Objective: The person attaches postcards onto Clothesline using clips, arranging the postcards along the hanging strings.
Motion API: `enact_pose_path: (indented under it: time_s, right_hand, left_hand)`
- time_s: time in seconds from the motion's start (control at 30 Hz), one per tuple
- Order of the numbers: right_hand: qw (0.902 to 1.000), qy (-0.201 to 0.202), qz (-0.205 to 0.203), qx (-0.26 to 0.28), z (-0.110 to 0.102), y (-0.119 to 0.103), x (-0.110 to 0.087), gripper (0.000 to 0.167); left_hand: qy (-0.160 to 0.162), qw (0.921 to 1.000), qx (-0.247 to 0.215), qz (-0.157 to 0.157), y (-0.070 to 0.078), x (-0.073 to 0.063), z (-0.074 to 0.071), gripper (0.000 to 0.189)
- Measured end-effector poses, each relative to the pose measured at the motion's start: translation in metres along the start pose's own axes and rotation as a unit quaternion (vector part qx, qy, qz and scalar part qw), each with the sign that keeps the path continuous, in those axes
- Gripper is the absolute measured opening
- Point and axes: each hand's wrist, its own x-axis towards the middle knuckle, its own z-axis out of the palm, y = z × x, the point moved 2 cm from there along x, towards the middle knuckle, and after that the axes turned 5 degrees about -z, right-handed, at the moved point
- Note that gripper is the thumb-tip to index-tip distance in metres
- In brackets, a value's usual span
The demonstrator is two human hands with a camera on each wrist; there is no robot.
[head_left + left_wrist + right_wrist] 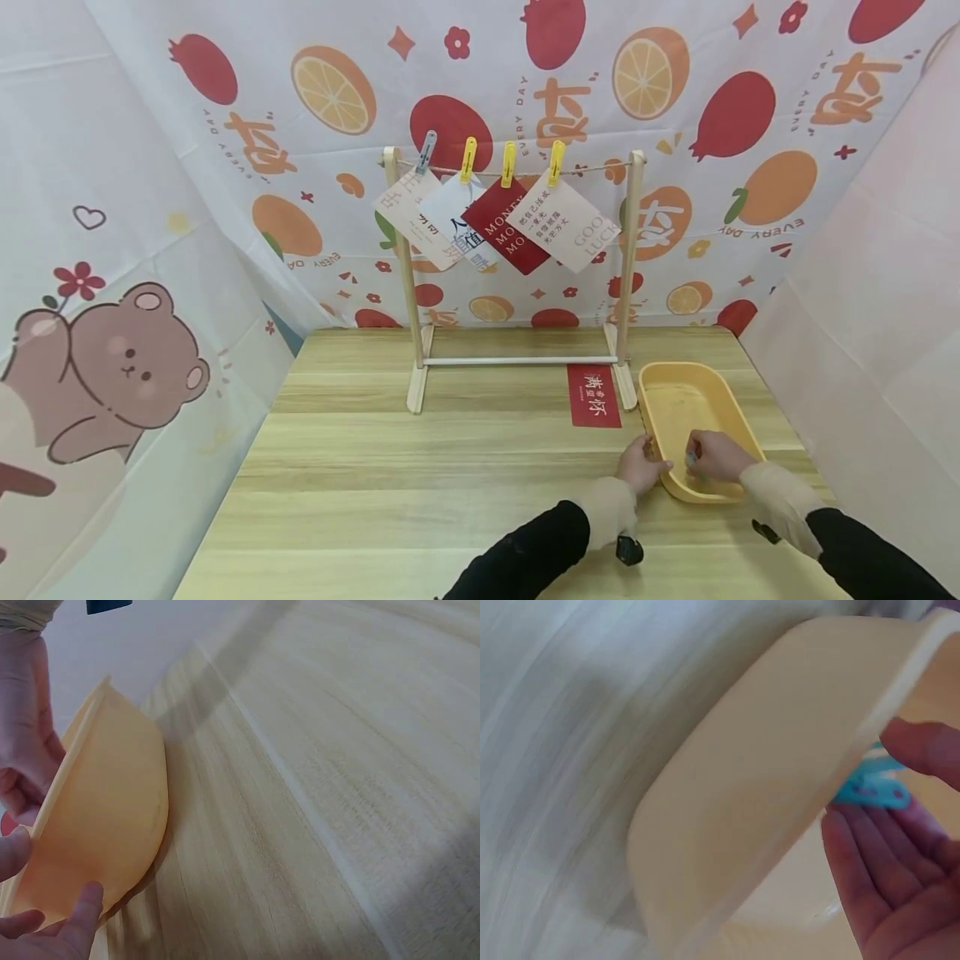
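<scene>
My left hand (640,467) holds the near left rim of a yellow plastic basin (651,385), thumb over the rim and fingers against the outer wall. Inside that basin, my right hand (720,456) pinches a small blue clothespin (874,791) between thumb and fingers, seen best in the right wrist view. Behind the hands, a wooden rack (633,250) carries a string with several cards hung from clothespins. One clothespin (427,152) is grey-blue and the other three are yellow. A red card (594,396) lies flat on the table by the rack's right foot.
The light wood table (337,475) extends left of the basin. Hung cards include a red one (501,229) and a beige one (562,221), which overlap. Printed cloth (517,83) hangs behind the rack, with more cloth at both sides.
</scene>
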Motion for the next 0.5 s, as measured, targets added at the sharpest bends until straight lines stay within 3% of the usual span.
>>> enact_pose_path:
  time_s: [0.13,0.27,0.37,0.43,0.47,0.5]
  right_hand:
    - [0.9994,0.031,0.016,0.004,-0.001,0.004,0.005,0.024]
    - [0.9989,0.045,0.014,0.003,-0.004,0.002,0.006,0.020]
    - [0.9985,0.053,0.012,-0.002,-0.006,-0.001,0.005,0.018]
    - [0.9983,0.057,0.014,-0.003,-0.008,-0.004,0.004,0.016]
    - [0.9981,0.059,0.015,-0.004,-0.009,-0.005,0.004,0.016]
    - [0.9981,0.059,0.018,-0.004,-0.009,-0.006,0.004,0.015]
  left_hand:
    - [-0.008,1.0000,-0.002,0.002,-0.001,0.001,-0.001,0.044]
    - [-0.038,0.9993,0.001,-0.004,0.001,0.003,-0.005,0.046]
    - [-0.055,0.9958,0.071,0.021,0.006,0.012,-0.016,0.052]
    - [-0.045,0.9852,0.155,0.059,0.010,0.021,-0.028,0.054]
    - [-0.032,0.9717,0.219,0.081,0.011,0.026,-0.036,0.055]
    - [-0.017,0.9498,0.295,0.103,0.012,0.031,-0.043,0.055]
